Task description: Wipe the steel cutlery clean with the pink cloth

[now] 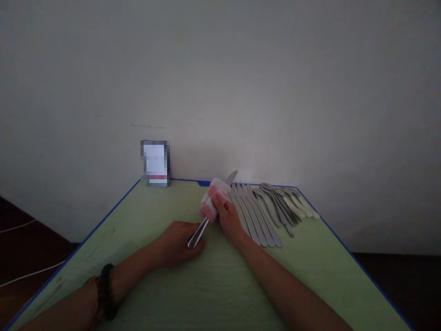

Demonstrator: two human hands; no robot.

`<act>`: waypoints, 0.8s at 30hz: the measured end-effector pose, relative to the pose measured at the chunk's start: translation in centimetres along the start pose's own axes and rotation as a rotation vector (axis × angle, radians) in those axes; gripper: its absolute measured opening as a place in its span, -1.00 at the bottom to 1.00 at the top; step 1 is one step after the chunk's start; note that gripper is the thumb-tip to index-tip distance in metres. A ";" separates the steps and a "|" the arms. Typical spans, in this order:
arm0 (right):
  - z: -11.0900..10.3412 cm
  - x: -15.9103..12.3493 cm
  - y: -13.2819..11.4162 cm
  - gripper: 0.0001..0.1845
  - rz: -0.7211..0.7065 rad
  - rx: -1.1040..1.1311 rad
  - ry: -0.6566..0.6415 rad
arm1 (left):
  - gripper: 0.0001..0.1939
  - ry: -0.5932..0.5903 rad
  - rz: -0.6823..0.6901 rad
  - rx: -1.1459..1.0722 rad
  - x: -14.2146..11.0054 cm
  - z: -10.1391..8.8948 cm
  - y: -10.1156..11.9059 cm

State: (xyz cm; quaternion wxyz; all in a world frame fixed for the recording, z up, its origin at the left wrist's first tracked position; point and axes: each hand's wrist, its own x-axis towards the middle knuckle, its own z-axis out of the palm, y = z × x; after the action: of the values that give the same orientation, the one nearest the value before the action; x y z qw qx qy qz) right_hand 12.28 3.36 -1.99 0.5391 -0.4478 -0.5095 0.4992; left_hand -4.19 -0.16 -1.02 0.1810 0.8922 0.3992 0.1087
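Observation:
A table knife (198,233) slants up and away over the middle of the table, its blade tip pointing to the back right. My left hand (181,241) is closed around its handle end. My right hand (227,214) grips a pink and white cloth (214,195), folded around the middle of the knife. The cloth hides that stretch of the knife. Just right of my right hand, several table knives (257,216) lie side by side. Beside them are several metal spoons and forks (279,204), partly overlapping, and several pieces with white handles (299,207).
A green table (138,294) with a blue edge stands against a grey wall (241,82). At its back left corner a blurred, lit screen device (156,163) leans upright. White cables (31,273) run across the dark floor at left.

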 end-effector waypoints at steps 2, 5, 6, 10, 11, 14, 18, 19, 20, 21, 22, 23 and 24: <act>0.0 0.0 0.0 -0.54 -0.001 0.001 -0.005 | -0.85 0.002 -0.006 0.005 0.0 0.0 0.1; 0.0 0.1 0.1 -0.54 0.001 0.005 -0.012 | -0.86 0.000 -0.023 0.018 0.0 -0.1 0.2; 0.0 0.1 0.1 -0.54 0.000 0.003 -0.012 | -0.86 -0.003 -0.022 0.021 0.0 -0.1 0.3; 0.0 0.1 0.1 -0.54 -0.010 0.007 -0.005 | -0.84 0.001 -0.015 0.017 0.0 0.0 0.3; 0.1 0.0 0.1 -0.53 -0.012 0.017 -0.004 | -0.84 0.006 -0.020 0.018 0.0 0.0 0.2; 0.2 -0.1 0.0 -0.49 0.012 0.044 -0.006 | -0.85 0.003 -0.035 0.026 0.0 0.1 0.2; 0.4 -0.4 -0.3 -0.44 0.054 0.055 -0.014 | -0.84 -0.008 -0.028 0.030 0.0 0.1 0.1; 0.4 -0.5 -0.3 -0.42 0.054 0.052 -0.018 | -0.84 -0.008 -0.025 0.032 0.0 0.1 0.0; 0.3 -0.5 -0.4 -0.41 0.058 0.054 -0.025 | -0.84 -0.007 -0.021 0.031 0.0 0.1 0.0; 0.3 -0.6 -0.4 -0.41 0.069 0.061 -0.032 | -0.83 -0.003 -0.017 0.026 0.0 0.2 0.0; 0.2 -0.6 -0.5 -0.41 0.084 0.071 -0.038 | -0.82 0.002 -0.015 0.018 0.0 0.2 -0.1; 0.2 -0.6 -0.5 -0.41 0.101 0.085 -0.043 | -0.81 0.008 -0.015 0.005 0.0 0.2 -0.1; 0.1 -0.6 -0.5 -0.42 0.116 0.101 -0.049 | -0.78 0.011 -0.017 -0.011 0.0 0.1 -0.1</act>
State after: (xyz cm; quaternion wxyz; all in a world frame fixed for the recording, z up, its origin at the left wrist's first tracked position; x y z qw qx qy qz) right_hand 12.19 2.74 -1.57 0.5183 -0.4366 -0.4701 0.5655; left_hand -4.25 -0.15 -1.17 0.1846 0.8871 0.4073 0.1142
